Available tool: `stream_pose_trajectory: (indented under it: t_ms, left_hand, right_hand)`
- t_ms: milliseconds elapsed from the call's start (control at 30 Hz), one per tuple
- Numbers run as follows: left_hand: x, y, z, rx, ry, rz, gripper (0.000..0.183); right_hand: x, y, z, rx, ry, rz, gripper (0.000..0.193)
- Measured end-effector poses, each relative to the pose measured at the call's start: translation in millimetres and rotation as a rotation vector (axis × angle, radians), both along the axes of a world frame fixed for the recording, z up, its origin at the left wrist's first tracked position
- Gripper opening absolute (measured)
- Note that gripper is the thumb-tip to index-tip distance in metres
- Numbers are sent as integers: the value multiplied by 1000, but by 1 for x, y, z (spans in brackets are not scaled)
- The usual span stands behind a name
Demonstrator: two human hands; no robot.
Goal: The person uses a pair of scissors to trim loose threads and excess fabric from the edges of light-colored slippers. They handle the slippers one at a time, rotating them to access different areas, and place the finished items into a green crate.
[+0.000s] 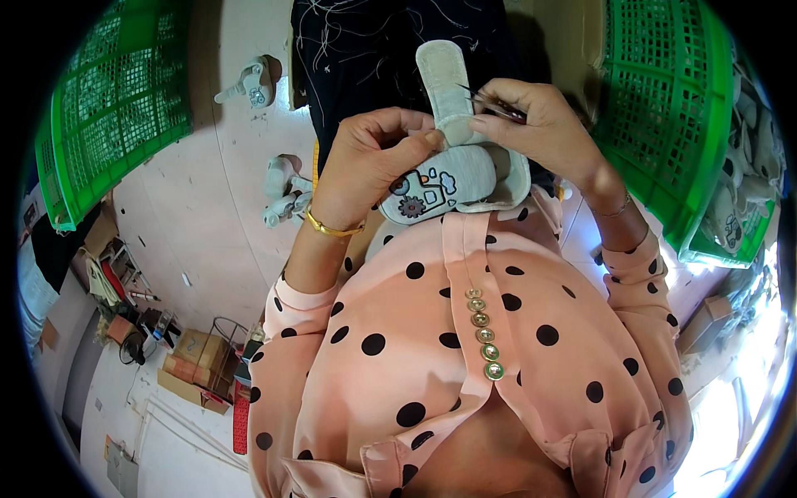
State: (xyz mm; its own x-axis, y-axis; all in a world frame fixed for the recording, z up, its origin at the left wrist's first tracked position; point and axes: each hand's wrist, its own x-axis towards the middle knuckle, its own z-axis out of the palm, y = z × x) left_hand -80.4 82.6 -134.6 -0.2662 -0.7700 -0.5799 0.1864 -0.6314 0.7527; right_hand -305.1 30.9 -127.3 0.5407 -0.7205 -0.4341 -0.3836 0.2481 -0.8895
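Observation:
A small light-grey child's shoe (455,176) with a cartoon vehicle on its upper rests in my lap, its long pale strap or tongue (447,79) standing up away from me. At the base of that strap, my left hand (369,153) pinches the shoe between thumb and fingers. Dark pointed thread snips (501,108) lie in the grip of my right hand (552,124), their tips beside the strap's edge. My right thumb is close to the strap's lower part; whether it touches is hard to tell.
Green plastic crates stand at the left (116,116) and right (664,116); several similar shoes (735,199) show by the right one. More shoes (256,83) lie on the floor at left. Loose threads litter my dark trousers (357,50). Cardboard boxes (199,357) sit lower left.

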Motion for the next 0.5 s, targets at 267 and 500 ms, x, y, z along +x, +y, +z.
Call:
stream_pose_trajectory:
  t_ms: [267,500]
  left_hand:
    - [-11,-8,12,-62,46,4,16]
    - [-12,-11,20,-108,-20,31,12]
  right_hand:
    - [9,-1,1,-94,-43,-23,20]
    - [25,-3,15,-368,26,-228,23]
